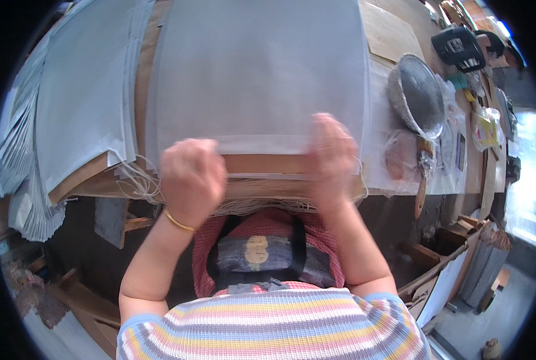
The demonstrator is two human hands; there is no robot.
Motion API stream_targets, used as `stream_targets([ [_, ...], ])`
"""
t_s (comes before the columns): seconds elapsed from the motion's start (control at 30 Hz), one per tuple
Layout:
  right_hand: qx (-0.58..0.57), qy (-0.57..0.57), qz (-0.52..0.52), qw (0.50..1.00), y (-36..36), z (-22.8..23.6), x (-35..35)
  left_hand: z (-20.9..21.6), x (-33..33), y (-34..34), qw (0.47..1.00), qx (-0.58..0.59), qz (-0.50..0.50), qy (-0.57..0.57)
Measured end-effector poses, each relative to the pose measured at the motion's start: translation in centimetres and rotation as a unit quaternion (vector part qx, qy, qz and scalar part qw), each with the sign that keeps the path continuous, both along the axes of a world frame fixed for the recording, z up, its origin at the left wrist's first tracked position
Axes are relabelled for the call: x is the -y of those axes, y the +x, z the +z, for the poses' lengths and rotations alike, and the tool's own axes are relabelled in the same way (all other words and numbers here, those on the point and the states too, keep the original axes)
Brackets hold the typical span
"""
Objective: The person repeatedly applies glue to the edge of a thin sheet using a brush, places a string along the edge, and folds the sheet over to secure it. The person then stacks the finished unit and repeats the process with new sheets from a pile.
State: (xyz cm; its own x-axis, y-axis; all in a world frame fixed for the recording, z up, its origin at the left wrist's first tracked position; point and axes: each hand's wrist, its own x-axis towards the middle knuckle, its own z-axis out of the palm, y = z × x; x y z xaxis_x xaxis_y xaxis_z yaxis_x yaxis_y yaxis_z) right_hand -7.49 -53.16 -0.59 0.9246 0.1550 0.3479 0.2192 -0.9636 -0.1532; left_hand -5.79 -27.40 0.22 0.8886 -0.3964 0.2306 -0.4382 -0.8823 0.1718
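Grey sheet (256, 72) lies flat on worktop (394, 36) before you, near edge over wooden board (262, 163). Your left hand (191, 177) curled shut at sheet's near edge; right hand (331, 157) blurred, fingers' state unclear. Yellow packet (487, 129) far right. One round metal bowl (418, 93). One sheet stack (82, 90) left.

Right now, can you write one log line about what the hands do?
left hand: on grey mesh sheet's near edge | right hand: same edge, blurred | wooden board: beneath | metal bowl: right

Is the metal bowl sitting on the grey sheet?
No, the metal bowl sits right of the grey sheet, apart from it.
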Motion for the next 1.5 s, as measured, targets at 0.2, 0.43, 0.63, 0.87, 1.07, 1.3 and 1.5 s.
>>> stream_targets([
  [0.2,-0.162,0.030,-0.059,0.984,-1.9,-1.0,-0.4,-2.1,-0.8,0.5,0.989,-0.098,-0.009,0.106],
  [0.43,-0.007,0.114,-0.200,0.973,-2.8,-1.0,5.3,-2.3,-5.0,1.8,0.976,-0.075,0.072,-0.192],
  [0.63,-0.046,0.340,-0.147,0.928,-2.5,2.5,4.7,-2.4,-5.0,1.8,0.981,-0.024,0.111,-0.159],
  [0.87,-0.208,0.647,-0.106,0.726,-4.0,5.7,8.4,0.6,-5.8,0.3,0.792,-0.360,0.180,-0.459],
  [1.07,-0.170,0.518,-0.057,0.836,-0.9,1.1,1.0,2.1,-10.6,-1.1,0.954,0.153,0.143,-0.216],
  [1.3,-0.431,0.615,0.093,0.654,8.6,1.5,-17.8,-0.5,-31.7,0.0,0.858,0.268,0.384,-0.209],
  [1.5,-0.503,0.533,0.160,0.661,9.8,3.6,-25.2,-1.7,-44.5,2.8,0.860,0.222,0.430,-0.160],
])
